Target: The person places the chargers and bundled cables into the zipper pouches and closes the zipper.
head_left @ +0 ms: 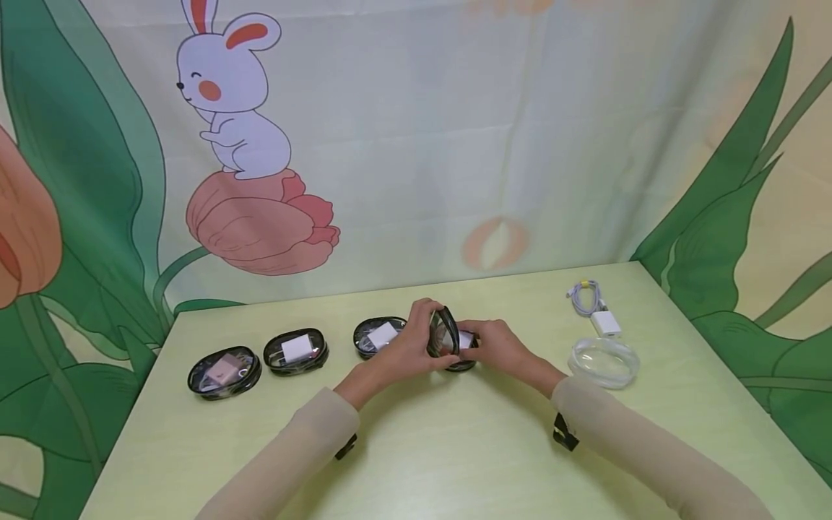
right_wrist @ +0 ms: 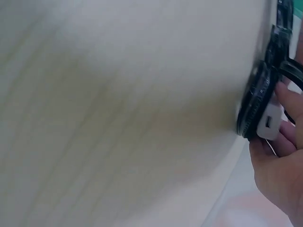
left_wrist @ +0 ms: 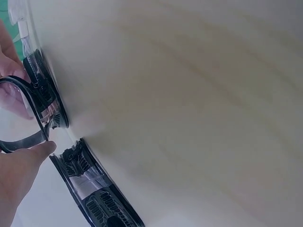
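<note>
A small clear oval zip case (head_left: 460,365) with black trim stands on the table between the two hands, its lid (head_left: 445,334) raised. My left hand (head_left: 419,339) grips that lid, thumb at its lower edge and fingers over the top. At the case's right side, my right hand (head_left: 495,343) holds a white charger plug (right_wrist: 269,122) in the case's opening, its USB port showing in the right wrist view. Just left of my left hand lies another black-trimmed case (head_left: 379,336) with a white charger on it, partly hidden by the hand.
Two more black-trimmed cases, one with a white charger (head_left: 297,349) and one with a pinkish charger (head_left: 224,370), lie at the left. At the right are a clear case (head_left: 604,363), a white charger (head_left: 606,323) and a coiled lilac cable (head_left: 586,298). A printed curtain (head_left: 416,144) hangs behind.
</note>
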The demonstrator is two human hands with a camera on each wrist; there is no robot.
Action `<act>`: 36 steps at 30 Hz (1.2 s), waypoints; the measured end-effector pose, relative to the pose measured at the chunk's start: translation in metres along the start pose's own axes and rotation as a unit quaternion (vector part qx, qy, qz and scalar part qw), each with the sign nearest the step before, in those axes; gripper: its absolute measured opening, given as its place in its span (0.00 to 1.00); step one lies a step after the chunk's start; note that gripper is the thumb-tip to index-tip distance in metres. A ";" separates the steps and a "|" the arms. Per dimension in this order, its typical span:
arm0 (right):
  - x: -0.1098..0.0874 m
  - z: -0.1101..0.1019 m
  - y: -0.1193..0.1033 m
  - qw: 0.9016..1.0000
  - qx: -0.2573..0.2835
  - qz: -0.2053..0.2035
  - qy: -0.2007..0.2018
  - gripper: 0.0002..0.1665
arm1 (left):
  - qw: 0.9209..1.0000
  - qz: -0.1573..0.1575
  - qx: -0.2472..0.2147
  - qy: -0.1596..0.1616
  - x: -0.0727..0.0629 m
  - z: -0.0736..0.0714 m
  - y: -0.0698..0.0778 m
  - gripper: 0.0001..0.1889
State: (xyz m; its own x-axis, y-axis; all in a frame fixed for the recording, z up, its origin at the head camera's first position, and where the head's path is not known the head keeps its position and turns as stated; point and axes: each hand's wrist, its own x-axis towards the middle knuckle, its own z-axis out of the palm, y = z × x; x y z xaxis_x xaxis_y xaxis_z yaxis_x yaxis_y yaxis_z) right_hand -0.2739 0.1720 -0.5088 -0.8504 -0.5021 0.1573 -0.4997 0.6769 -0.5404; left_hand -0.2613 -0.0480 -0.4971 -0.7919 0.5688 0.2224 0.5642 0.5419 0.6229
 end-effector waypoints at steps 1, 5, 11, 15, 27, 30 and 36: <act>0.000 -0.001 0.001 1.000 0.005 -0.002 -0.005 0.30 | 1.000 0.000 0.000 0.001 0.000 0.000 0.000 0.44; -0.002 -0.007 0.005 0.998 0.059 -0.005 -0.021 0.33 | 1.000 0.003 0.005 -0.003 0.000 -0.001 0.001 0.45; -0.004 -0.013 0.007 0.994 0.106 -0.012 -0.008 0.28 | 1.000 0.004 0.014 -0.001 0.000 -0.001 0.001 0.46; -0.002 -0.012 0.006 0.994 0.105 -0.019 0.010 0.21 | 1.000 0.005 0.017 -0.002 0.001 0.000 -0.001 0.46; 0.000 -0.024 0.011 0.998 0.062 0.006 0.013 0.16 | 0.999 0.013 0.037 -0.025 0.006 0.003 0.004 0.47; -0.003 -0.031 0.015 0.997 0.062 0.028 0.031 0.18 | 0.998 0.011 0.042 -0.034 0.009 0.005 0.005 0.48; -0.006 -0.041 0.020 0.997 0.059 0.040 0.039 0.19 | 0.997 -0.007 0.057 -0.060 0.016 0.009 0.005 0.49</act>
State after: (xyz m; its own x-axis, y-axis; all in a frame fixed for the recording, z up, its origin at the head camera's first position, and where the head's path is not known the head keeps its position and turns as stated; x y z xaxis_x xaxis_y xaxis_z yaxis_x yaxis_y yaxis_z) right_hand -0.2851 0.2102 -0.4866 -0.8990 -0.4029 0.1718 -0.4115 0.6423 -0.6466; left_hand -0.2691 -0.0313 -0.4972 -0.7698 0.6269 0.1199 0.5824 0.6130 0.5339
